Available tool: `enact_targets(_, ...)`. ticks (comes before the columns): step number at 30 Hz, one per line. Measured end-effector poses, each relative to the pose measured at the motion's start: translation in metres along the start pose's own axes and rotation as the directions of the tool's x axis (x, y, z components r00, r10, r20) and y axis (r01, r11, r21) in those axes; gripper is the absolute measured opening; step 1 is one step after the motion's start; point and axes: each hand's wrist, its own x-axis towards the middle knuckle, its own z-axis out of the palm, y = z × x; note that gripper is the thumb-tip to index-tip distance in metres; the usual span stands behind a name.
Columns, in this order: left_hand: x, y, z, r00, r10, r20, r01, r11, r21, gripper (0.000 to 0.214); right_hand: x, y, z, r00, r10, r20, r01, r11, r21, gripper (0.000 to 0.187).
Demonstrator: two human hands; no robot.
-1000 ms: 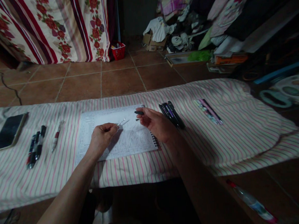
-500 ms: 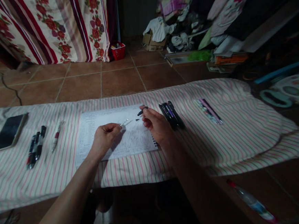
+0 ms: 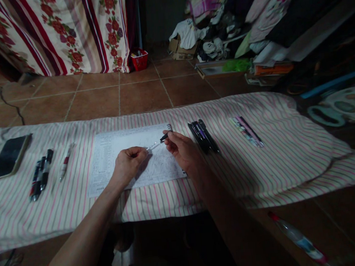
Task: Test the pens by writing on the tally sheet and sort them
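My left hand (image 3: 129,166) pinches a thin, pale pen refill (image 3: 154,145) between its thumb and fingers. The refill points right, towards a short black pen part (image 3: 164,137) held in the fingers of my right hand (image 3: 181,151). Their ends meet or nearly meet; I cannot tell whether the refill has entered the part. Both hands hover over a spiral notebook (image 3: 104,163) with printed, handwritten pages, which lies on a striped cloth (image 3: 260,171).
On the cloth lie a dark smartphone (image 3: 9,157), a pair of dark pens (image 3: 41,175), a red-and-white pen (image 3: 66,162), a bundle of black pens (image 3: 203,136) and a patterned pen packet (image 3: 246,132). Beyond lie tiled floor, a red basket (image 3: 139,60) and heaped clothes (image 3: 218,23).
My hands have moved closer together. The refill has shifted right and now reaches the black part, which has dropped from its higher position at my right fingertips.
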Motion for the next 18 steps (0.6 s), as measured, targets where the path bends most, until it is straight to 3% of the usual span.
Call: enact_targets(18, 0.0003, -0.0009, 0.0055, 0.999, 0.014, -0.031, -0.013, 0.999, 0.031, 0.027, -0.0011, 0.0024, 0.0005, 1.000, -0.011, 0.012, 0.012, 0.994, -0.105, 0.029)
